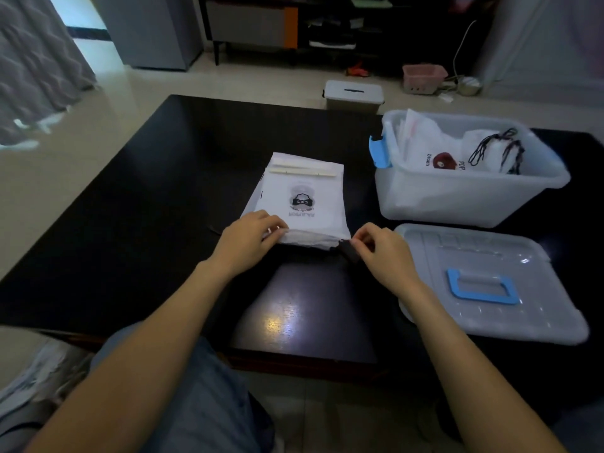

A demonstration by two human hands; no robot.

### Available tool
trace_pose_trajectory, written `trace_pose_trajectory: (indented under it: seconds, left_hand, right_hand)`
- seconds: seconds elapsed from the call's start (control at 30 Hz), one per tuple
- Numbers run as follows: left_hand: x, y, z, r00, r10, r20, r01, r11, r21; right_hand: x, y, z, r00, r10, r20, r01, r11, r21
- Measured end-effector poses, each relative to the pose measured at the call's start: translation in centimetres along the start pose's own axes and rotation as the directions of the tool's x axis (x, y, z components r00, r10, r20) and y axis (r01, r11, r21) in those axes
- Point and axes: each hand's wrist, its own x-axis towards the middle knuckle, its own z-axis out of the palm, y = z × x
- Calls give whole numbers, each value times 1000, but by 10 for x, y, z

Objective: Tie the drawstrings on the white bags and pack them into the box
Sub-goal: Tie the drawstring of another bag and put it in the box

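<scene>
Bags [299,194], white, lie stacked mid-table [163,191]; left hand [250,238] grips the near gathered edge of the top bag, right hand [380,248] pinches the black drawstring [346,248] at that edge's right corner. Head view, surroundings: box [457,197] stands open just right of the stack, its lid [490,282] flat on the table in front of it beside the right hand, nothing between stack and box; a smaller lidded bin [353,96] sits on the floor beyond the table. Box holds packed white bags [441,148] with black cords on top.
</scene>
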Motion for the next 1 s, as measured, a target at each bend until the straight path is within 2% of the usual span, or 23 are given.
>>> trace_pose_trajectory:
  seconds: [0.13, 0.2, 0.37, 0.43, 0.53, 0.6, 0.7, 0.8, 0.9, 1.0]
  left_hand:
    - [-2, 1, 4, 992, 5, 128, 17, 985, -172]
    - [-4, 2, 6, 987, 19, 163, 12, 982, -187]
    - [-3, -3, 2, 990, -138, 2, 136, 976, -170]
    - [-1, -3, -5, 978, -197, -64, 181, 964, -195]
    - [-1, -1, -14, 957, -274, -98, 232, 922, -311]
    - [-3, 3, -18, 937, -344, -58, 286, 853, -436]
    - [-5, 11, -28, 917, -388, 87, 362, 723, -589]
    - [-7, 15, -37, 910, -377, 172, 373, 567, -734]
    - [-6, 12, -41, 885, -452, 113, 352, 490, -798]
    - [-2, 3, -39, 768, -640, 21, 327, 364, -872]
  right_hand:
    - [-6, 6, -1, 996, 51, 67, -56, 996, 71]
    - [-6, 6, 2, 993, 77, 95, -86, 992, 96]
    - [-8, 3, 4, 993, 83, 88, -93, 989, 111]
    - [-5, 3, 4, 994, 100, 38, -105, 973, 206]
    - [2, 1, 3, 982, 191, 5, -176, 894, 412]
    - [6, -1, 1, 967, 254, 27, -232, 830, 508]
    - [10, -4, 0, 941, 330, 78, -308, 735, 604]
    - [15, 0, 2, 926, 372, 59, -326, 714, 620]
    - [16, 2, 3, 922, 385, 43, -323, 702, 635]
    - [13, 10, 2, 906, 423, -8, -331, 722, 608]
